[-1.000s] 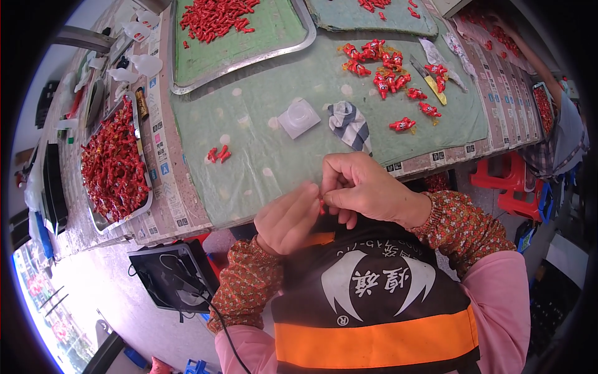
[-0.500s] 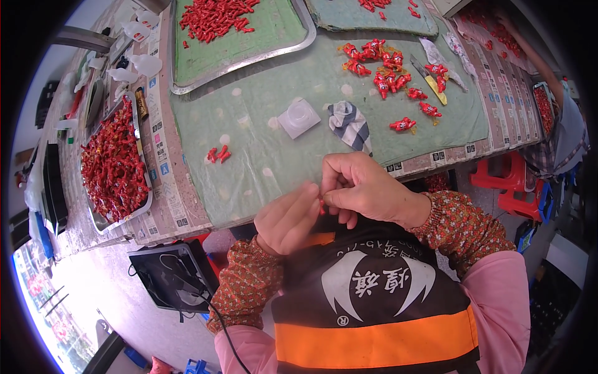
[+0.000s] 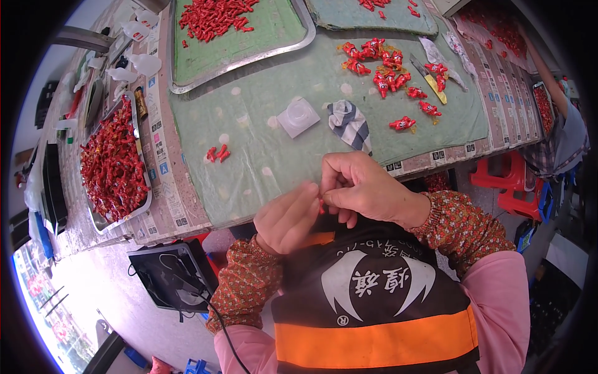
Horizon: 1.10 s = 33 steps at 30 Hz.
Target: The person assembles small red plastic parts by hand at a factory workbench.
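Observation:
My left hand (image 3: 288, 218) and my right hand (image 3: 367, 192) meet at the table's front edge, fingertips closed together. Between them a bit of a small red piece (image 3: 321, 207) shows, the rest hidden by my fingers. Two small red pieces (image 3: 217, 153) lie on the green cloth (image 3: 249, 181) to the left. Beyond my hands are a white square holder with a round dish (image 3: 298, 116) and a folded blue-and-white checked cloth (image 3: 349, 124). Several red figures with yellowish film (image 3: 391, 81) are scattered at the far right, beside a yellow-handled knife (image 3: 430, 80).
A metal tray (image 3: 249, 61) of small red pieces stands at the back. Another tray (image 3: 142, 210), heaped with red and golden pieces, is at the left. Red stools (image 3: 507, 181) and another person's arm (image 3: 548, 75) are at the right. A black case (image 3: 168, 274) with cables stands below the table's left edge.
My hands stay in nearly the same place, still pinched together around the small red piece. At the far right, the other person's arm has shifted slightly.

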Each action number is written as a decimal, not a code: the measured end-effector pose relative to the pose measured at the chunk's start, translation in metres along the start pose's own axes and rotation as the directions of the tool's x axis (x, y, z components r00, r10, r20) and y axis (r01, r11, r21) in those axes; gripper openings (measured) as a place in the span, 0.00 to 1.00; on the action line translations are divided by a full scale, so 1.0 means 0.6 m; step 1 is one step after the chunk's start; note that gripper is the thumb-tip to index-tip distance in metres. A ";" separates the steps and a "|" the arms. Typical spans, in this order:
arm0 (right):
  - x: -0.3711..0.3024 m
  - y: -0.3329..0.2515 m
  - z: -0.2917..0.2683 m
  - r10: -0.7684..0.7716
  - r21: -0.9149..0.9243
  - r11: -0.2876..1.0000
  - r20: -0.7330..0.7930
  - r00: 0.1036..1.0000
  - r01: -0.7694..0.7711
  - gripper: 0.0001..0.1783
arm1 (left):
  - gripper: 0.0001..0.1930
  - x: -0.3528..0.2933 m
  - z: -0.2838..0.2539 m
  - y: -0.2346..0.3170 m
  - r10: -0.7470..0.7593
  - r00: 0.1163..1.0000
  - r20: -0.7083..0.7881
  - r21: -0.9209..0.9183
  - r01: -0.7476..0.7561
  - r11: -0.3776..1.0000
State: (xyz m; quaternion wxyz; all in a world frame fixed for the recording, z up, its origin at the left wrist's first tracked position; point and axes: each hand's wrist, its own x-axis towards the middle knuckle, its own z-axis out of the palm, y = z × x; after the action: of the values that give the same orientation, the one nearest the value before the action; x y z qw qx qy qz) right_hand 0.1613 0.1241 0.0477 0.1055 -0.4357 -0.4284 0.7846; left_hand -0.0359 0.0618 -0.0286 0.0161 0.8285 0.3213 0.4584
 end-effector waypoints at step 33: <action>-0.016 -0.029 -0.008 -0.561 -0.412 0.747 0.028 0.827 0.521 0.08 | 0.08 0.079 -0.034 0.064 -0.826 0.265 0.498 -0.801 0.505 -0.322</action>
State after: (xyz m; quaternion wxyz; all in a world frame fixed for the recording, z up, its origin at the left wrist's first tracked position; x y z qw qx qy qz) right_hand 0.1675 0.1325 0.0657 0.2573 -0.3424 -0.6822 0.5926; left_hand -0.0138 0.0516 0.0311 0.6972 0.2037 0.4151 0.5479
